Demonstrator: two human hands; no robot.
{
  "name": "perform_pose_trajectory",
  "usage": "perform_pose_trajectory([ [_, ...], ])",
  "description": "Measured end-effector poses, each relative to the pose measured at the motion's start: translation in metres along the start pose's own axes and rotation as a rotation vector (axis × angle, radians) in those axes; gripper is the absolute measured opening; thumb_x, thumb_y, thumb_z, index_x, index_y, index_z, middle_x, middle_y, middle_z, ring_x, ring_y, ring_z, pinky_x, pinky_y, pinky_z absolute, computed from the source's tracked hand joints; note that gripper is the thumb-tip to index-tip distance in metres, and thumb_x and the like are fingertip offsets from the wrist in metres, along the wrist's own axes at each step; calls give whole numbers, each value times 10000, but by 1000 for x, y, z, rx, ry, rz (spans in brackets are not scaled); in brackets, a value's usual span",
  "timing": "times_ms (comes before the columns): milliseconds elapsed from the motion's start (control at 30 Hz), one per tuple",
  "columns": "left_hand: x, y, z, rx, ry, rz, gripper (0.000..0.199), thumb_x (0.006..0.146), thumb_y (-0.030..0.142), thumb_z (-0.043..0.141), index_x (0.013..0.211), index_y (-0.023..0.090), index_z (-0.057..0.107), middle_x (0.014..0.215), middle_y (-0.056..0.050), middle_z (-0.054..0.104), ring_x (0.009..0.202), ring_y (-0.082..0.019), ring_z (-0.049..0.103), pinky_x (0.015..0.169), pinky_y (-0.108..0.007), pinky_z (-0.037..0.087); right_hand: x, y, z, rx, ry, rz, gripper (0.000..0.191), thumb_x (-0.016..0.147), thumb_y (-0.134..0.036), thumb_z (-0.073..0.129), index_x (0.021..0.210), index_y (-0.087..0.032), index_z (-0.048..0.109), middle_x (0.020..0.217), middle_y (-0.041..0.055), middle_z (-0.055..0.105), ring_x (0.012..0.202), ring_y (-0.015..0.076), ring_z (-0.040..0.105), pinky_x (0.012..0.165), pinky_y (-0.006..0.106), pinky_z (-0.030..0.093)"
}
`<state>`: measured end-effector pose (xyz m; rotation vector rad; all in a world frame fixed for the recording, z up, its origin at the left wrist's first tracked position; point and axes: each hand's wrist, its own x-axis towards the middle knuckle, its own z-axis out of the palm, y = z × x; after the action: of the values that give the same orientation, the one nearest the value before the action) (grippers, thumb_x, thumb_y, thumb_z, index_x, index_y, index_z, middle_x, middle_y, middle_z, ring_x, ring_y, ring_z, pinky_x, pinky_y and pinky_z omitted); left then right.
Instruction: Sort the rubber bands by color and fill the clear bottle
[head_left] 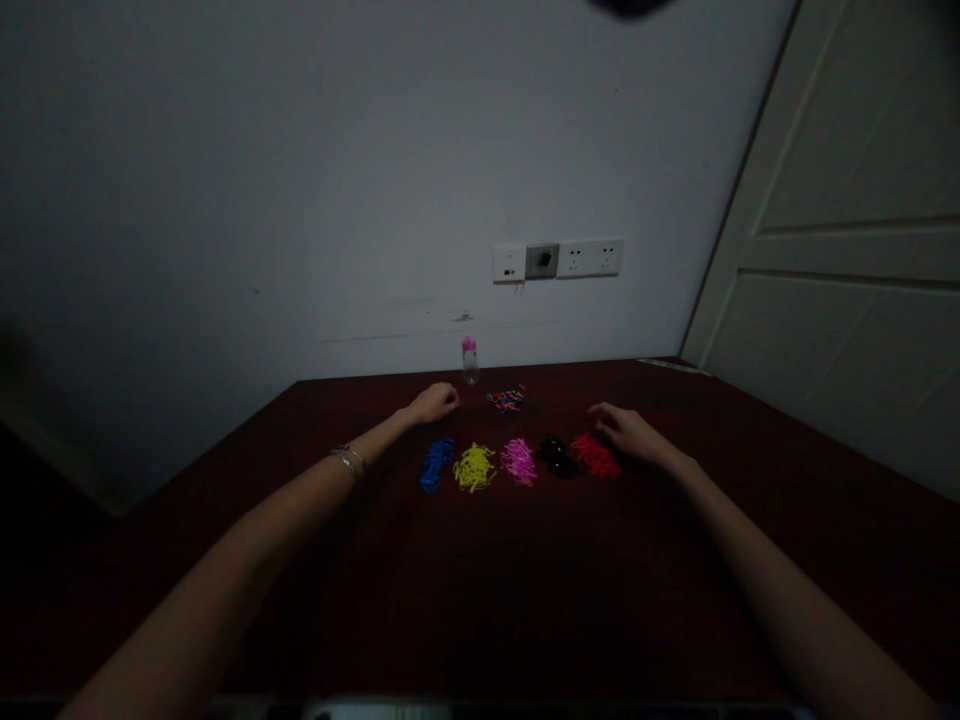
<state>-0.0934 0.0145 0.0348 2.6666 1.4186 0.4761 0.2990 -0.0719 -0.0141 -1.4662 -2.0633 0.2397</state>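
Five piles of small pieces lie in a row on the dark table: blue (436, 464), yellow (475, 468), pink (518, 462), black (558, 457) and red (596, 455). Behind them is a small heap of mixed colours (507, 400). My left hand (436, 402) rests beyond the blue pile with its fingers curled in; whether they hold anything is too small to make out. Over the back right edge of the red pile is my right hand (619, 428), fingers bent, their tips hard to see in the dim light.
A clear bottle with a pink top (470, 362) stands upright near the wall, behind the mixed heap. Sockets and switches (556, 260) are on the wall above the dark red table (525, 600). A pale panelled door (840, 300) is at the right.
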Motion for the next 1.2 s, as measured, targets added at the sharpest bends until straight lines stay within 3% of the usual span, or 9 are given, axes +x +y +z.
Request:
perform_pose_trajectory([
  [167,-31,1,-16,-46,-80,32,144,699,184,537,741,165,674,833,-39,637,798,-148,562,776,-207,400,1,7,5,8,4,-1,264,783,-194,465,1024,-185,574,871,77,659,755,174,612,672,285,473],
  [367,-67,18,-25,-60,-206,144,112,680,149,552,711,170,657,788,-25,627,744,-126,560,731,-191,396,2,15,10,0,17,5,265,777,-211,472,1018,-187,579,873,68,661,760,173,615,698,287,474],
  [567,-85,24,-26,-120,-281,114,98,660,135,565,692,174,648,771,-24,629,731,-129,560,729,-195,399,3,21,13,6,31,13,272,775,-219,472,1019,-186,587,881,67,661,761,169,612,699,285,470],
  [800,-80,13,-21,-144,-243,48,187,620,156,588,791,176,662,838,-19,646,783,-140,569,759,-197,402,3,23,14,15,36,24,266,770,-211,483,1011,-191,594,850,56,662,743,163,611,687,277,471],
  [967,-65,-11,-13,-72,-157,11,205,639,144,534,793,178,665,837,-22,652,782,-144,580,760,-197,406,3,23,14,7,22,16,273,782,-209,468,1029,-186,581,851,63,660,738,165,609,672,275,470],
  [1200,-48,-51,9,-9,-31,-254,175,681,198,520,784,169,658,816,-50,654,759,-159,585,731,-213,416,1,18,14,-5,25,11,260,784,-197,464,1016,-183,580,881,67,657,749,162,605,702,285,462],
])
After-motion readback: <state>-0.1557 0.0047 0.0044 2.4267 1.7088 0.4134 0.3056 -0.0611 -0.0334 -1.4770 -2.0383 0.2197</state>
